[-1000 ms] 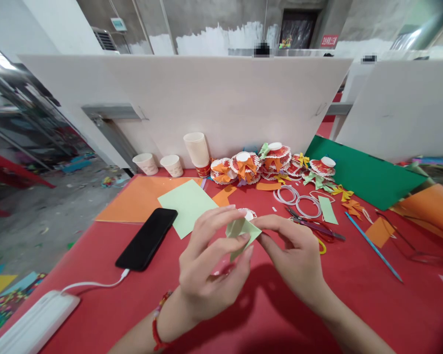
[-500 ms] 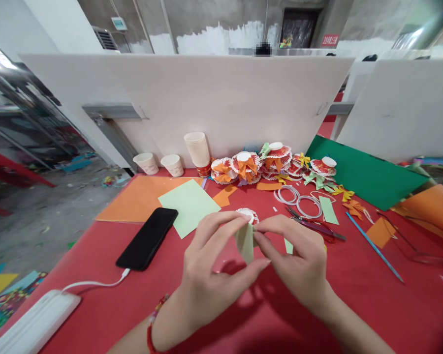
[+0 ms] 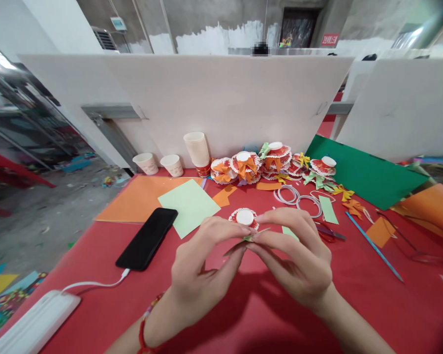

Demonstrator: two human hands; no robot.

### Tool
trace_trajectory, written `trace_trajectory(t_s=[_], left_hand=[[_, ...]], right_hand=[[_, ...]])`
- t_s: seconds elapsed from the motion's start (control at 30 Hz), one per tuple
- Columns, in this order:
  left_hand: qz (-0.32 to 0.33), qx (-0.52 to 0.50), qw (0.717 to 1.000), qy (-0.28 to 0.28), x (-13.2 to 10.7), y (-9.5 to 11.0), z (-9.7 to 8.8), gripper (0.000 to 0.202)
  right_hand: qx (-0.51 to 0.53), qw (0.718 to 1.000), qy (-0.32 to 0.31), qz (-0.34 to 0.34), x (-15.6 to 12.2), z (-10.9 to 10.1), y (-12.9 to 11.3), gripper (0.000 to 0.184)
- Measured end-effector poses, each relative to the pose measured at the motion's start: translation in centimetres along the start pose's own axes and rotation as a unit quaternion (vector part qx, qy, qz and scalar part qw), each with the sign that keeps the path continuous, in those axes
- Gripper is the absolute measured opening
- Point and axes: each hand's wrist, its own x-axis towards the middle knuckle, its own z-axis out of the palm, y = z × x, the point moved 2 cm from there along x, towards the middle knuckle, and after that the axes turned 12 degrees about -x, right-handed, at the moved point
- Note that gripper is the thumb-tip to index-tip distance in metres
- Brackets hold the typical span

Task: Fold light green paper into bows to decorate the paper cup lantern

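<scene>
Over the middle of the red table, a small folded piece of light green paper (image 3: 249,238) is pinched between the fingertips of both hands. My left hand (image 3: 206,265) holds its left side with thumb and forefinger, a bracelet of red string on the wrist. My right hand (image 3: 299,255) grips its right side the same way. Much of the paper hides behind my fingers. Just beyond the fingertips sits a red and white paper-cup ornament (image 3: 244,217) with a frilled edge. Scissors (image 3: 330,232) lie partly covered by my right hand.
A black phone (image 3: 147,238) with a cable lies left, beside green paper (image 3: 189,207) and orange sheets (image 3: 133,199). Paper cups (image 3: 173,165) and several frilled ornaments (image 3: 245,166) line the white partition (image 3: 214,98). Tape rolls (image 3: 309,207) and a blue pencil (image 3: 374,247) lie right.
The green paper has tipped from upright to nearly flat between my fingers. Both hands have shifted slightly, uncovering more of the cup ornament behind and covering more of the scissors.
</scene>
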Motion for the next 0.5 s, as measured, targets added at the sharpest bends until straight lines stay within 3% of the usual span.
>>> trace_trajectory(t_s=[0.37,0.5], left_hand=[[-0.026,0.069,0.997,0.021,0.58,0.33,-0.39,0.016],[-0.097,0.051,0.994,0.019,0.72,-0.19,-0.12,0.016]], right_hand=[[0.101,0.988,-0.079,0.082,-0.2,0.75,0.34,0.011],[0.121,0.976,-0.114,0.138,0.0,0.77,0.66,0.012]])
